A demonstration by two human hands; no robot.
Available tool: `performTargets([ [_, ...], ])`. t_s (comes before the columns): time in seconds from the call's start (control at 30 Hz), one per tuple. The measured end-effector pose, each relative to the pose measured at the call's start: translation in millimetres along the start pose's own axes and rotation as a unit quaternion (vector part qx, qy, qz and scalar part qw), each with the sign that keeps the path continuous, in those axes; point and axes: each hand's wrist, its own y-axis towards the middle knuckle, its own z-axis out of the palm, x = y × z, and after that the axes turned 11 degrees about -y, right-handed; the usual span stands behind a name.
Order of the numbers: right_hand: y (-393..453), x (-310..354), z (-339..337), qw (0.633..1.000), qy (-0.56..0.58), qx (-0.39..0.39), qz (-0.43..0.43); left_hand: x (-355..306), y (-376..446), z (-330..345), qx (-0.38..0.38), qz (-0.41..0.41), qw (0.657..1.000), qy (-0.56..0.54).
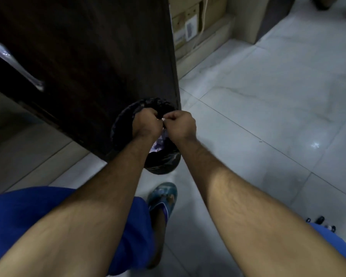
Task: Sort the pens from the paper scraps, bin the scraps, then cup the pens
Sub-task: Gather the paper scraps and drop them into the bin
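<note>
Both hands were over a round bin lined with a black plastic bag [164,160], which stood on the pale tiled floor [268,96] beside the dark wooden desk panel [88,66]. Left hand [146,122] was curled into a fist, right hand [181,124] likewise curled; knuckles nearly touching. A small white paper scrap [163,119] showed pinched between them, too small to tell which fingers gripped it. More pale crumpled scraps [158,145] lay inside the bin under the wrists. Blue shorts [18,216] and a blue sandal [164,196] were below. No pens visible.
</note>
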Motion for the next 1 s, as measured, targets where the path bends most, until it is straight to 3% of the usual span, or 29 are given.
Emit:
performTargets([
  [0.13, -7, -6, -5, 0.995, -0.082, -0.012, -0.049, 8, -11, 6, -0.005, 0.007, 1.000, 0.022],
  [0.33, -23, -48, -45, 0.989, -0.001, -0.146, 0.010, -38, -41, 33, 0.023, 0.125, 0.991, -0.031],
  [0.5, -41, -120, -85, 0.979, 0.002, -0.171, 0.107, -67, -83, 105, 0.158, 0.188, 0.969, -0.022],
  [0.7, -58, -219, -111, 0.966, -0.065, -0.186, 0.170, -48, -113, 210, 0.279, 0.167, 0.946, -0.009],
  [0.9, -75, -299, -113, 0.948, -0.141, -0.096, 0.268, 5, -120, 273, 0.378, 0.177, 0.903, 0.101],
  [1.0, -78, -325, -98, 0.946, -0.168, -0.031, 0.276, 22, -123, 291, 0.408, 0.177, 0.877, 0.180],
])
